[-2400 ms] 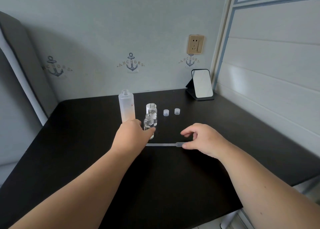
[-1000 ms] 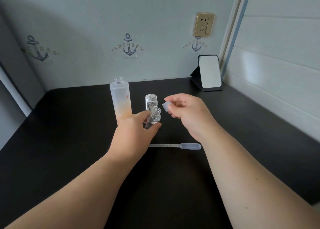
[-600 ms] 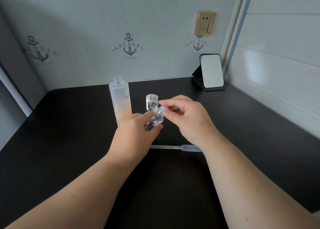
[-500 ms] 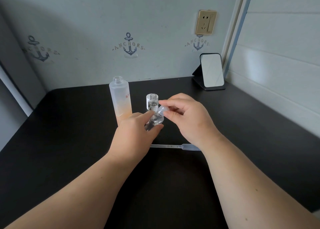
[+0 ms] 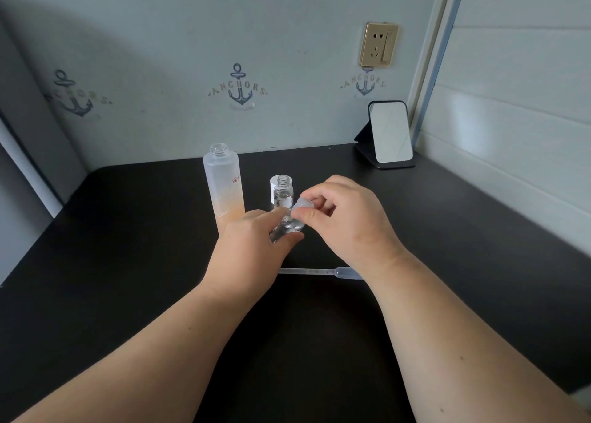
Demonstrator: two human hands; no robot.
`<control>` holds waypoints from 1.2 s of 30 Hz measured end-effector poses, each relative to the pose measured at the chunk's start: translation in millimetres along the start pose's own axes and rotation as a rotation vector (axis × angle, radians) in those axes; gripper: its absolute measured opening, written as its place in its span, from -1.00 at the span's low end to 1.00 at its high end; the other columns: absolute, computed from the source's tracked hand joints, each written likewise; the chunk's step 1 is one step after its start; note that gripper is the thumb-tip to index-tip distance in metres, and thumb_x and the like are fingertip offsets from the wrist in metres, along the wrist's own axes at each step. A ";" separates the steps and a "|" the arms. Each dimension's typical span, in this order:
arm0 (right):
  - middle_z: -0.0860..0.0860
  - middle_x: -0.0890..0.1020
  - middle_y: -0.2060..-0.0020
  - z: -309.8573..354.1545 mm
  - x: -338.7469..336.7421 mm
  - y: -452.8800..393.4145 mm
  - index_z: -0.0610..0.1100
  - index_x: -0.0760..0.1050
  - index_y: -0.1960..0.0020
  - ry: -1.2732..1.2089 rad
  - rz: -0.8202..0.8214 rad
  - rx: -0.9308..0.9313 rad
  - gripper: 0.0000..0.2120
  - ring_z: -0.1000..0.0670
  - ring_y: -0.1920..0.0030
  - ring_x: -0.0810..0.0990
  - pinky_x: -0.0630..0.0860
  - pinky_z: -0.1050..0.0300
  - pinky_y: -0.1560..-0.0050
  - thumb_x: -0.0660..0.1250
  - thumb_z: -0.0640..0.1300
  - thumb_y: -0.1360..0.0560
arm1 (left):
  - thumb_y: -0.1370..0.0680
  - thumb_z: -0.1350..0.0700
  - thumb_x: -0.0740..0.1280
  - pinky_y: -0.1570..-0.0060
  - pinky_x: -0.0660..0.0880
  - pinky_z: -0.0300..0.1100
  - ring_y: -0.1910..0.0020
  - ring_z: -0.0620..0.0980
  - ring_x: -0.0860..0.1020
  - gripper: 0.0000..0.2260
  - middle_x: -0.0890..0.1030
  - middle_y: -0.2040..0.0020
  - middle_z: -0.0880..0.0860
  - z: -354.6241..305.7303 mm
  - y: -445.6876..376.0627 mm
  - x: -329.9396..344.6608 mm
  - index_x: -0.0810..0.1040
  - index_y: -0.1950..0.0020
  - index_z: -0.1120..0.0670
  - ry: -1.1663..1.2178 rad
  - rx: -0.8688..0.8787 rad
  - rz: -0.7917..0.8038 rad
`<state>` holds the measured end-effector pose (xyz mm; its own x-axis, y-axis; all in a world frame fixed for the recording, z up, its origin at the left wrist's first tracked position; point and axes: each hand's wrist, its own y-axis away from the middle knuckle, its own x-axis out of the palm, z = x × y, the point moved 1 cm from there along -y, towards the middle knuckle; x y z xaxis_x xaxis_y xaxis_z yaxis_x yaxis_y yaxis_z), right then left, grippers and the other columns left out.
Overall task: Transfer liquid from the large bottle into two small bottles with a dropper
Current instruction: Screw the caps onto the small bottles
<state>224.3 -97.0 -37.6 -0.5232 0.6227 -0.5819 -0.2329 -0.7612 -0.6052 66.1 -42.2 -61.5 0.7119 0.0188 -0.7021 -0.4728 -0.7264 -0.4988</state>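
Now small bottle (image 5: 285, 227) in left grip (image 5: 248, 250)

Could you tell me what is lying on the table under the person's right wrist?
The dropper lies flat on the black table. Its stem shows; the right hand covers the end of its bulb.

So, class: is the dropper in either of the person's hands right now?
No: the dropper lies flat on the black table, beneath both hands.
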 end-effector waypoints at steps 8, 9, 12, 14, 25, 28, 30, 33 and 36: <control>0.07 0.65 -0.04 -2.0 -1.8 4.1 -0.13 0.66 -0.20 -0.050 0.050 -0.088 -0.76 0.14 0.02 0.59 0.48 0.44 0.03 0.44 -0.26 -0.54 | -0.56 -0.09 0.40 0.33 0.34 -0.34 0.28 -0.13 0.47 -0.85 0.49 0.26 -0.12 -0.4 -0.7 1.0 0.60 0.03 -0.02 -0.023 -0.021 0.016; 0.08 0.64 0.01 -2.1 -0.8 3.3 -0.13 0.68 -0.16 -0.045 0.035 -0.066 -0.80 0.15 0.07 0.58 0.45 0.45 0.06 0.45 -0.22 -0.54 | -0.56 -0.09 0.40 0.33 0.34 -0.33 0.29 -0.13 0.47 -0.85 0.49 0.26 -0.12 -0.7 -0.8 1.1 0.60 0.01 -0.03 -0.027 -0.022 0.016; 0.11 0.62 0.07 -3.5 0.0 2.0 -0.09 0.69 -0.13 -0.058 0.004 0.006 -0.80 0.16 0.11 0.60 0.47 0.42 0.11 0.49 -0.07 -0.53 | -0.56 -0.09 0.39 0.31 0.37 -0.31 0.28 -0.12 0.47 -0.83 0.49 0.26 -0.10 -0.6 -1.1 1.3 0.61 -0.02 -0.02 -0.028 -0.026 0.016; 0.09 0.64 -0.03 -2.7 -1.3 3.3 -0.09 0.65 -0.22 -0.094 0.021 -0.014 -0.75 0.14 0.03 0.62 0.53 0.37 0.06 0.46 -0.12 -0.55 | -0.56 -0.10 0.39 0.33 0.34 -0.34 0.28 -0.11 0.46 -0.83 0.48 0.26 -0.10 -0.6 -0.8 1.2 0.61 0.01 -0.01 -0.027 -0.031 0.019; 0.09 0.63 0.05 -0.1 -2.3 3.9 -0.12 0.69 -0.13 -0.059 -0.006 -0.030 -0.81 0.19 0.13 0.58 0.49 0.42 0.09 0.48 -0.13 -0.53 | -0.57 -0.09 0.39 0.31 0.34 -0.33 0.27 -0.10 0.48 -0.82 0.49 0.24 -0.09 -2.2 -0.7 0.8 0.61 0.00 0.01 -0.034 -0.037 0.032; 0.08 0.66 -0.04 0.7 -4.7 5.6 -0.13 0.66 -0.21 -0.107 -0.003 -0.057 -0.76 0.20 0.05 0.60 0.54 0.37 0.01 0.46 -0.22 -0.54 | -0.57 -0.09 0.39 0.31 0.34 -0.33 0.27 -0.11 0.48 -0.83 0.49 0.24 -0.09 -2.2 -1.1 0.4 0.60 0.02 0.00 -0.029 -0.043 0.035; 0.05 0.68 -0.09 1.4 -4.6 6.2 -0.14 0.66 -0.23 -0.090 0.021 -0.085 -0.73 0.17 0.01 0.60 0.56 0.32 -0.04 0.43 -0.29 -0.55 | -0.57 -0.09 0.38 0.32 0.30 -0.35 0.27 -0.12 0.48 -0.83 0.49 0.24 -0.11 -2.4 -1.0 -0.1 0.61 0.01 -0.01 -0.025 -0.048 0.038; 0.05 0.67 -0.01 0.7 -1.2 4.8 -0.14 0.69 -0.16 -0.048 0.010 -0.064 -0.80 0.12 0.04 0.60 0.57 0.28 -0.02 0.45 -0.22 -0.54 | -0.58 -0.09 0.38 0.31 0.31 -0.36 0.26 -0.12 0.48 -0.82 0.49 0.22 -0.11 -2.9 -0.7 0.0 0.62 -0.04 -0.01 -0.032 -0.042 0.041; 0.09 0.65 0.07 -0.4 -1.4 4.0 -0.12 0.69 -0.16 -0.059 -0.018 -0.021 -0.78 0.13 0.10 0.60 0.56 0.31 0.04 0.49 -0.13 -0.53 | -0.58 -0.09 0.38 0.30 0.33 -0.35 0.26 -0.12 0.48 -0.81 0.50 0.22 -0.10 -2.8 -1.0 -0.1 0.62 -0.05 0.01 -0.040 -0.041 0.043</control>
<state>224.3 -100.8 -39.4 -0.5669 0.6241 -0.5377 -0.2262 -0.7456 -0.6269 68.0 -43.4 -59.5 0.6692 0.0138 -0.7429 -0.4806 -0.7545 -0.4469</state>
